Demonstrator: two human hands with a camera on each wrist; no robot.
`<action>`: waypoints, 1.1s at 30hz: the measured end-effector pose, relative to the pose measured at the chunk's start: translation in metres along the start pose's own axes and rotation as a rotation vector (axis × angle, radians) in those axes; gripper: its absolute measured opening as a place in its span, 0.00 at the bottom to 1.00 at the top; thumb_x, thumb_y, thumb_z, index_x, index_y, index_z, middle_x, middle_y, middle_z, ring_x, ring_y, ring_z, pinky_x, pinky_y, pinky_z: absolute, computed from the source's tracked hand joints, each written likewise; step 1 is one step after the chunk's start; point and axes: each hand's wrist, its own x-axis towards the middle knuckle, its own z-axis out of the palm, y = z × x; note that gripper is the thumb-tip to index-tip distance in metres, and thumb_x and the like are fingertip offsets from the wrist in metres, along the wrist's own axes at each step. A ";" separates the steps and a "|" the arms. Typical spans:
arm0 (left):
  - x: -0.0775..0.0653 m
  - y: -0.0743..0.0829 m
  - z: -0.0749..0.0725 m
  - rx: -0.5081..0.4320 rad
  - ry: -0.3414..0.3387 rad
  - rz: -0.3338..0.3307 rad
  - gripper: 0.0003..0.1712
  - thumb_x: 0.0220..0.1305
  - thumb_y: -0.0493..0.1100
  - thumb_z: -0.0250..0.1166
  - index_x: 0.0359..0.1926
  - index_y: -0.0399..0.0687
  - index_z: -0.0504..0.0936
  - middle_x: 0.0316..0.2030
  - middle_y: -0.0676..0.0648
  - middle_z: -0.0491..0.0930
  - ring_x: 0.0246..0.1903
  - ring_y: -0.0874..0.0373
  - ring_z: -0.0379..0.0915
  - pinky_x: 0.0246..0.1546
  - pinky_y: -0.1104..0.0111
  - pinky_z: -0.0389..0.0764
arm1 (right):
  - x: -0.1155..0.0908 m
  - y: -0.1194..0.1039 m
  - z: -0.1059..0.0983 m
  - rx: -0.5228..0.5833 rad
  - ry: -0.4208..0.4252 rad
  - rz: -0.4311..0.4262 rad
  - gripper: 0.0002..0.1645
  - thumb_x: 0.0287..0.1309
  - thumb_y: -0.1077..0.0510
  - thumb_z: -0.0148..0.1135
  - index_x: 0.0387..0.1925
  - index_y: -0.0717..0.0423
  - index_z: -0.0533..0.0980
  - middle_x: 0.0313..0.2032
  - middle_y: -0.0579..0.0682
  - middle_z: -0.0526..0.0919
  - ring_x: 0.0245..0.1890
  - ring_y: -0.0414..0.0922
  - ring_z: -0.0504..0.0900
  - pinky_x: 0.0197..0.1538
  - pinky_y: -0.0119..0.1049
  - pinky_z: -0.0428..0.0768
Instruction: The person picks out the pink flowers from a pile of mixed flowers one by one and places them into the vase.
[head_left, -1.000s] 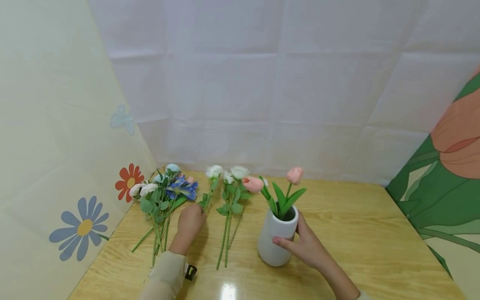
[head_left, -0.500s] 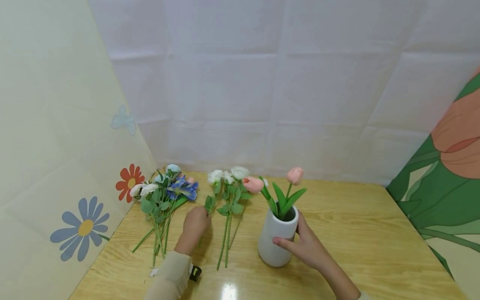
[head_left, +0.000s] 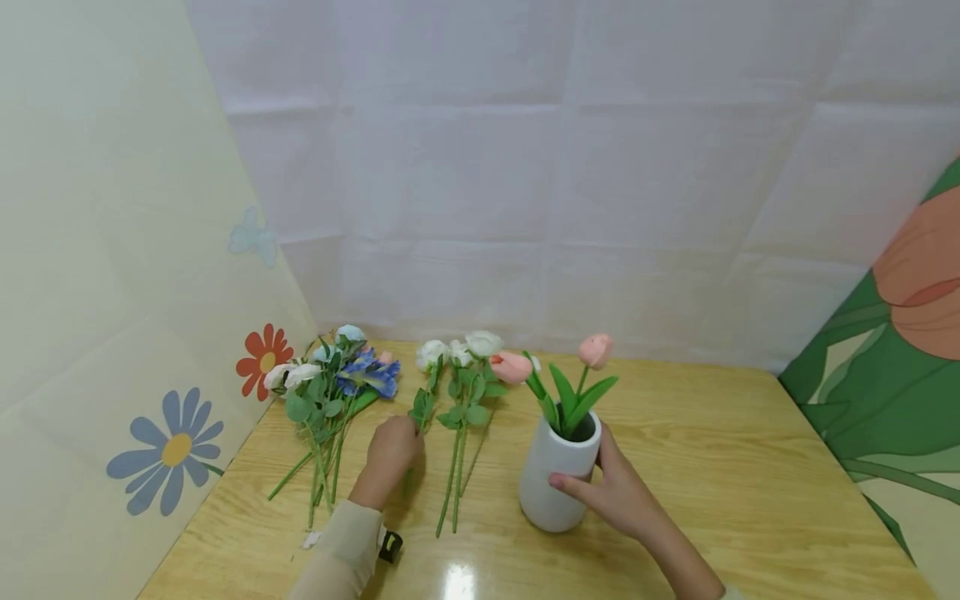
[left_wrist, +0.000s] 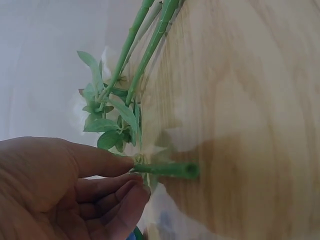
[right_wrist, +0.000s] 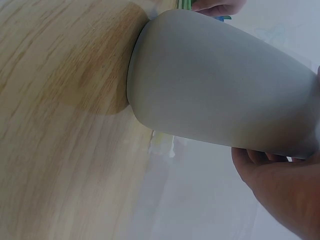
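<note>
Head view: left grip [head_left: 393,451] pinches white flower [head_left: 424,402]; right grip [head_left: 613,493] apparently curls around vase [head_left: 542,483].

The fingers [left_wrist: 102,161] pinch a green stem [left_wrist: 170,170]; beside leaves [left_wrist: 120,117], a blurred white patch [left_wrist: 78,112] may be a blossom.

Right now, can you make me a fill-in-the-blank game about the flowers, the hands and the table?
1. The right hand grips a white ____.
2. The tulips are ____.
3. The left hand pinches a green ____.
4. The table looks made of ____.

Missing words: vase; pink; stem; wood.
</note>
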 end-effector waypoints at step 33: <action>-0.026 -0.062 -0.062 0.198 0.041 -0.216 0.22 0.67 0.44 0.65 0.52 0.28 0.79 0.44 0.31 0.79 0.45 0.32 0.77 0.43 0.41 0.81 | 0.000 -0.001 -0.001 -0.010 -0.002 -0.012 0.61 0.57 0.45 0.75 0.77 0.56 0.46 0.71 0.65 0.64 0.69 0.65 0.67 0.66 0.67 0.67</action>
